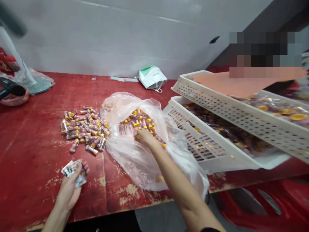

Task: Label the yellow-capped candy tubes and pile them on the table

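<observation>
My left hand [72, 185] is closed on a small fanned bunch of flat, shiny printed packets [80, 181], above the red table near its front edge. Just behind it lies a loose heap of small clear tubes [89, 127] with yellow caps. My right hand [146, 138] reaches into an open, crumpled clear plastic bag [135, 164] to the right of the heap. Its fingers are curled down among more of the yellow-capped tubes [137, 116] inside. The fingertips are partly hidden, and what they hold cannot be made out.
Two white perforated crates [207, 158] holding packaged yellow-capped goods stand stacked askew at right, a person behind them. A white-and-green bag [152, 77] lies by the wall. A stand base [40, 82] and pink bowl [16, 98] are far left. A red stool [265, 206] stands below right.
</observation>
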`<state>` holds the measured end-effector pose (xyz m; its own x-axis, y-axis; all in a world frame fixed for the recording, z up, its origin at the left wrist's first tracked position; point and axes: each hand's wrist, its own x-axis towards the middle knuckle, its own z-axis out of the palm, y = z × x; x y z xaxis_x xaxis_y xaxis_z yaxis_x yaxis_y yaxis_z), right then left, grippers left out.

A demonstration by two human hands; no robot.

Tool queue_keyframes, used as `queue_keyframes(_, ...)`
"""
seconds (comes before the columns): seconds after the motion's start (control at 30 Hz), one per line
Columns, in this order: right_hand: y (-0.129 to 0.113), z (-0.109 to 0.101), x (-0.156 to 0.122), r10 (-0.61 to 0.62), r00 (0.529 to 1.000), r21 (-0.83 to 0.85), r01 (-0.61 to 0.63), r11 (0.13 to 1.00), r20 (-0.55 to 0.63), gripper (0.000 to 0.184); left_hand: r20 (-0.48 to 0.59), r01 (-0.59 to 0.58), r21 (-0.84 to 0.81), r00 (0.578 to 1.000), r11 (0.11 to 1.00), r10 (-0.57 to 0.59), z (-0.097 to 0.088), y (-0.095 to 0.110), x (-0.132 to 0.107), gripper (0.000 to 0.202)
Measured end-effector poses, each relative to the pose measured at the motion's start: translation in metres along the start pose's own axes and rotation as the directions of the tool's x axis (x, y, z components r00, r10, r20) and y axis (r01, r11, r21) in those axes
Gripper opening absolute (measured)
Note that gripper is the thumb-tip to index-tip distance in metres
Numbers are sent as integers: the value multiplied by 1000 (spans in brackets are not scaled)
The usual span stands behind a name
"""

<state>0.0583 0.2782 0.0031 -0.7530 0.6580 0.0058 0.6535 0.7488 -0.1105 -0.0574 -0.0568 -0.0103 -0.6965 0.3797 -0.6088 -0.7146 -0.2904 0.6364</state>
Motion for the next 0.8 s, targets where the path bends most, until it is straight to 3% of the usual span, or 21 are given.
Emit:
queue_keyframes(0.07,16,1,-9,-32,999,110,34,993,-19,18,6,53,-27,999,998,-53,1,-11,-6,17)
queue_keyframes(0.13,6,3,-27,-64,993,255,86,963,-94,14,28,68,-74,997,995,-66,9,-22,-10,15)
queue_keyframes(0.27,-71,15,-90,-161,970,500,233,834,-183,11,76,60,-192,996,980,-46,29,-38,-19,10)
queue_keyframes(0.3,-94,20,-106,-190,963,579,266,771,-190,12,77,63,-209,996,976,-48,33,-40,-22,8)
queue_keyframes(0.37,-133,30,-133,-207,956,818,284,500,-206,8,61,41,-226,998,973,-28,35,-42,-27,6)
queue_keyframes(0.43,-159,38,-148,-152,973,942,210,264,-174,9,21,-37,-219,999,975,42,32,-43,-32,13)
queue_keyframes(0.47,-168,40,-152,-114,984,969,158,188,-138,9,-9,-93,-210,996,973,93,29,-44,-33,19)
queue_keyframes(0.57,-182,43,-156,-42,998,998,43,39,-41,10,-126,-263,-167,962,950,244,20,-45,-33,32)
queue_keyframes(0.67,-189,43,-158,31,999,1000,9,-16,-9,15,-199,-386,-118,912,915,360,16,-46,-32,39)
queue_keyframes(0.73,-187,42,-161,17,999,993,-43,-110,46,20,-197,-371,-109,917,922,346,16,-44,-33,41)
queue_keyframes(0.8,-179,38,-166,-47,994,962,-104,-252,96,27,-172,-281,-139,951,950,256,17,-41,-36,40)
